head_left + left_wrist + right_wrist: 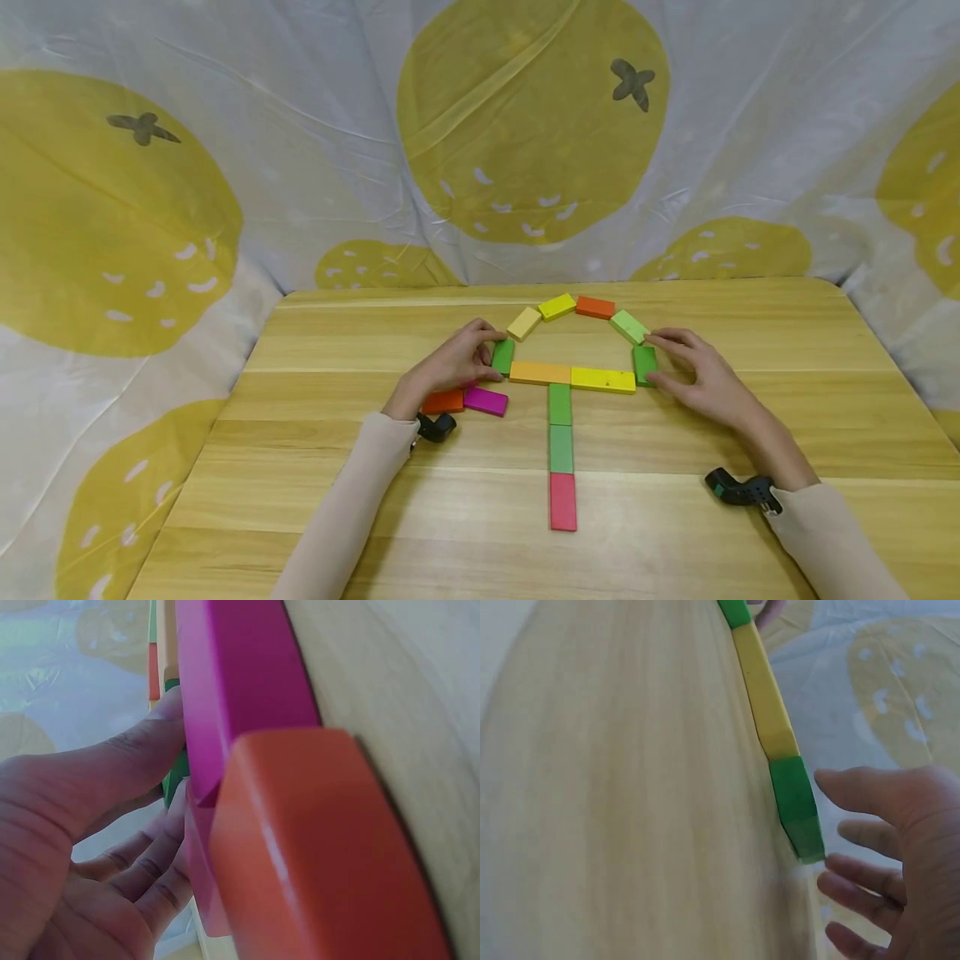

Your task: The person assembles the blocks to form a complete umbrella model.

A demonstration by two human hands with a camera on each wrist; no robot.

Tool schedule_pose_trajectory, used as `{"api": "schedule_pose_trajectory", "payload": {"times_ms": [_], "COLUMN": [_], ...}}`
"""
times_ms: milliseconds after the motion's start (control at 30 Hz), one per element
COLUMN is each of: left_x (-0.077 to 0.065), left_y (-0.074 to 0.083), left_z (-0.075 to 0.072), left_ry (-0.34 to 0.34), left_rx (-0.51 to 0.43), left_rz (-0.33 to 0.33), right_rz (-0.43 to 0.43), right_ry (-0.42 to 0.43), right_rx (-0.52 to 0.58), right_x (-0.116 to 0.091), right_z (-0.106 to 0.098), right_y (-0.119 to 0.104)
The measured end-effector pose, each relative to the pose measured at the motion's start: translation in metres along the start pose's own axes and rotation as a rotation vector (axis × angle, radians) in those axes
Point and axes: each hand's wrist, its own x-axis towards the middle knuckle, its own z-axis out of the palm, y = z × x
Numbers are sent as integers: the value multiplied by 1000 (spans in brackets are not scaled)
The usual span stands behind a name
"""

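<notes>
Coloured wooden blocks lie flat on the table in an umbrella-like outline. At its left end my left hand [459,360] pinches a green block [503,357] between thumb and fingers; the left wrist view shows the thumb against that green block [175,774]. Across from it, my right hand [701,373] is beside another green block [644,367], its fingers spread. In the right wrist view a small gap separates the thumb from this green block [793,791]. An orange block [540,372] and a yellow block [603,380] form the straight bar between the two ends.
Cream [524,323], yellow [557,307], red-orange [596,307] and light green [628,327] blocks curve along the top. A stem runs down to a red block [562,502]. Magenta [486,402] and orange-red [443,402] blocks lie by the left wrist. A patterned cloth [525,258] hangs behind the table.
</notes>
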Motion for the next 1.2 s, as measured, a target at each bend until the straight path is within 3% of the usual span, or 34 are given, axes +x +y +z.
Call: {"api": "schedule_pose_trajectory", "payload": {"times_ms": [133, 400, 567, 833, 1067, 1200], "left_x": [1, 3, 4, 4, 4, 4], "left_y": [0, -1, 0, 1, 0, 1], "left_z": [1, 3, 3, 3, 3, 4], "left_ry": [5, 20, 26, 45, 47, 48], "left_rx": [8, 16, 13, 31, 34, 32], "left_rz": [4, 13, 6, 6, 3, 4], "right_rz": [-25, 23, 44, -6, 22, 39], "right_ry": [53, 9, 24, 96, 53, 39], "right_rx": [-82, 51, 54, 24, 47, -2], "right_x": [0, -3, -5, -4, -3, -2], "right_z": [1, 2, 2, 4, 3, 4], "right_y": [-4, 0, 4, 8, 6, 2]}}
